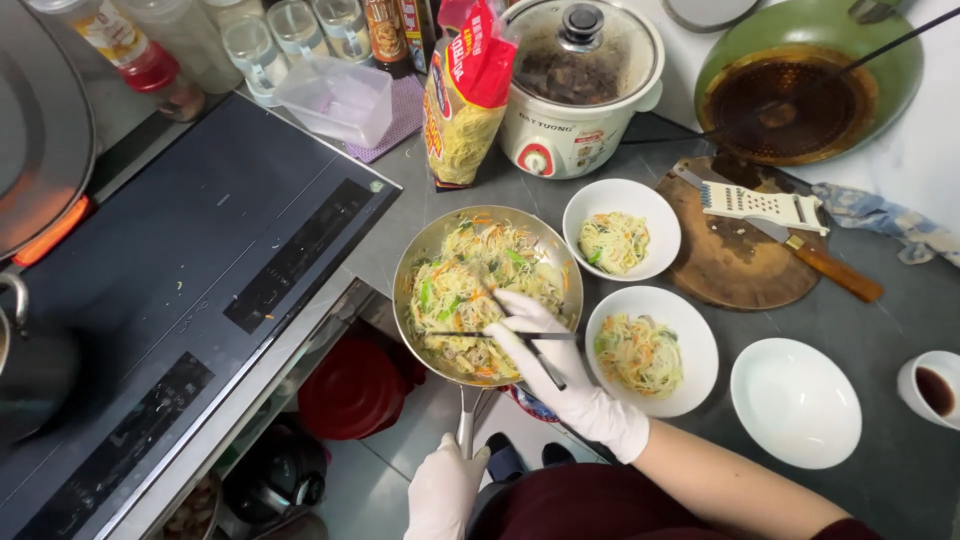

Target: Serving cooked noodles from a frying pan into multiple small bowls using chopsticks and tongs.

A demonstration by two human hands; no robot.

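Note:
A steel pan point(412, 262) full of stir-fried noodles with vegetables juts over the counter edge. My left hand point(444, 492), in a white glove, grips the pan's handle point(466, 420) below it. My right hand point(552, 366), also gloved, holds dark chopsticks point(500, 335) with their tips in the noodles. To the right of the pan stand two white bowls point(622, 195) point(700, 345), each holding a portion of noodles, and an empty white bowl point(796, 402).
A black induction hob point(190, 260) fills the left. Behind the pan stand a noodle packet point(466, 95) and a white rice cooker point(575, 100). A round wooden board point(735, 260) carries a grater and knife; a green wok point(810, 85) sits far right, a sauce cup point(932, 388) at the edge.

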